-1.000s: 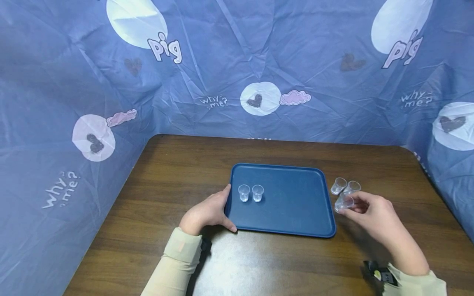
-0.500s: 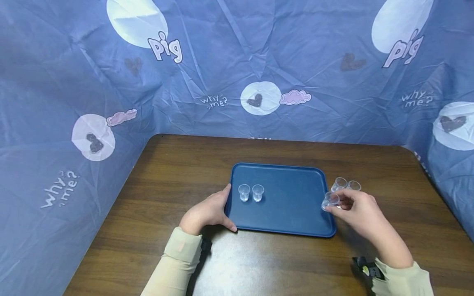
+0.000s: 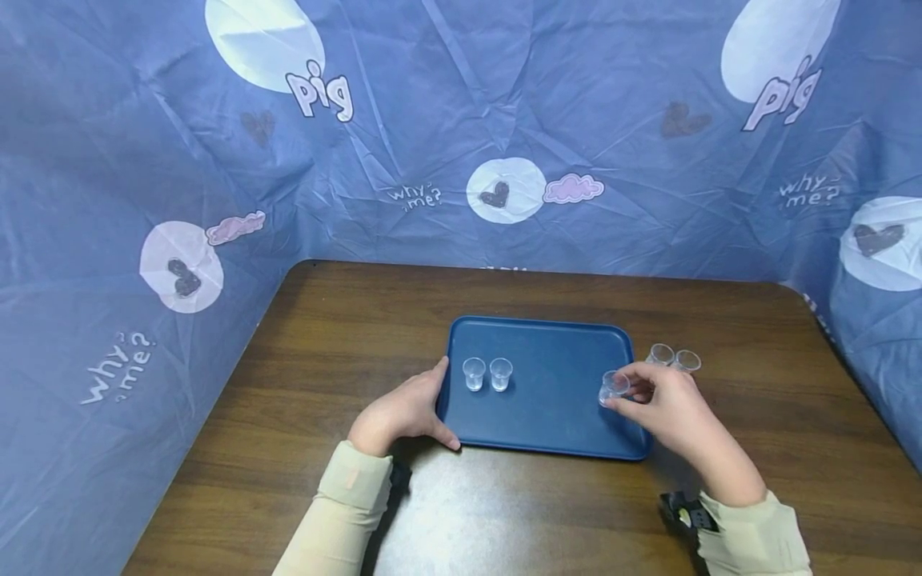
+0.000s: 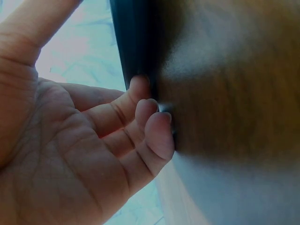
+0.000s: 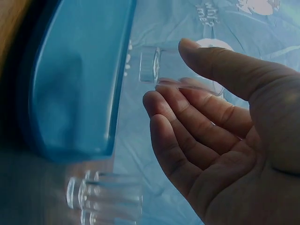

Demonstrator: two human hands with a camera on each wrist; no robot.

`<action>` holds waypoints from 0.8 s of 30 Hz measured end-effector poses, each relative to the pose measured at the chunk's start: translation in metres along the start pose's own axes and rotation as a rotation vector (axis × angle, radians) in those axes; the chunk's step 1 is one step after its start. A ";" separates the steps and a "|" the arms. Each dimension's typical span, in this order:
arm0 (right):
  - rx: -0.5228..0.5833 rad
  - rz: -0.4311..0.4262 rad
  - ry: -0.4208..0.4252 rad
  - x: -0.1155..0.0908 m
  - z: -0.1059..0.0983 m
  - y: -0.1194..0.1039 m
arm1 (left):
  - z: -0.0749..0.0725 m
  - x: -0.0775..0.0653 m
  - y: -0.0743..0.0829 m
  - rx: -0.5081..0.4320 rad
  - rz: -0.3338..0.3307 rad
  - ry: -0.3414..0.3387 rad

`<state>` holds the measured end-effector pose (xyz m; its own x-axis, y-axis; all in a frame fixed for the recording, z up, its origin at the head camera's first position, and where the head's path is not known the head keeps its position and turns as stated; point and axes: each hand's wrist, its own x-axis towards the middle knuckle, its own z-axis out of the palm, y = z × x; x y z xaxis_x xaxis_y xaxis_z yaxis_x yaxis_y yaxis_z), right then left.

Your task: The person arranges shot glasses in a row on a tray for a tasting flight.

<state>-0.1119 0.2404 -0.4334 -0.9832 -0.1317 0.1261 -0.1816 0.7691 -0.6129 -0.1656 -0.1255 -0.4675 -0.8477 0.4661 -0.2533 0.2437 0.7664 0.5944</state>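
Observation:
In the head view my right hand [image 3: 668,406] pinches a small clear shot glass [image 3: 612,389] between thumb and fingers, over the right part of a blue tray [image 3: 551,400]. The right wrist view shows that glass [image 5: 168,68] above the tray surface [image 5: 79,79], its thick base toward the tray. My left hand [image 3: 405,408] rests at the tray's near left corner, thumb at the front edge and fingers along the left side. Its loosely bent fingers [image 4: 159,133] touch beside the tray rim. Two shot glasses, left [image 3: 474,374] and right [image 3: 500,374], stand side by side on the tray.
Two more shot glasses, one [image 3: 660,354] and another [image 3: 688,361], stand on the wooden table [image 3: 346,320] just right of the tray, partly hidden by my right hand. A blue printed cloth [image 3: 403,144] hangs behind and at both sides of the table.
My right hand has carried the shot glass leftward from beside the tray to over its right part. The left hand, the tray and the other glasses have stayed put.

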 end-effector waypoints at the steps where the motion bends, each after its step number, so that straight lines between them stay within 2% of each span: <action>1: 0.000 0.001 -0.008 0.001 0.002 -0.001 | 0.000 0.000 0.000 -0.001 -0.002 0.000; 15: 0.053 0.008 -0.088 0.021 0.030 -0.017 | 0.000 0.000 -0.001 -0.004 0.004 0.004; 24: 0.076 -0.032 -0.111 0.032 0.044 -0.025 | 0.000 0.000 0.000 0.000 0.002 0.003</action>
<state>-0.1400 0.1896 -0.4487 -0.9720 -0.2269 0.0615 -0.2091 0.7146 -0.6675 -0.1656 -0.1253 -0.4671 -0.8487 0.4662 -0.2497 0.2454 0.7655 0.5948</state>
